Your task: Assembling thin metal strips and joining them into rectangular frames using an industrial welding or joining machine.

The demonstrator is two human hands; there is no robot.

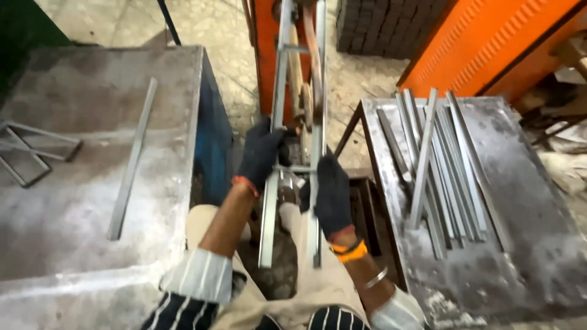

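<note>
Now both gloved hands grip the metal frame [293,153] mid-frame: left hand [262,153] & right hand [332,194] closed on rails; loose strips [440,165] wait on right table [526,201].

Long grey metal ladder-like frame [293,110] cut off at top edge; black-gloved left hand [262,154] hides part of its left rail.

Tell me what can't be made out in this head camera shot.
- Top of the long grey metal ladder-shaped frame: cut off by the upper edge.
- Fingertips of the black-gloved left hand and right hand: curled behind the frame's rails.
- Bent grey metal rod frame: cut off by the left edge.
</note>
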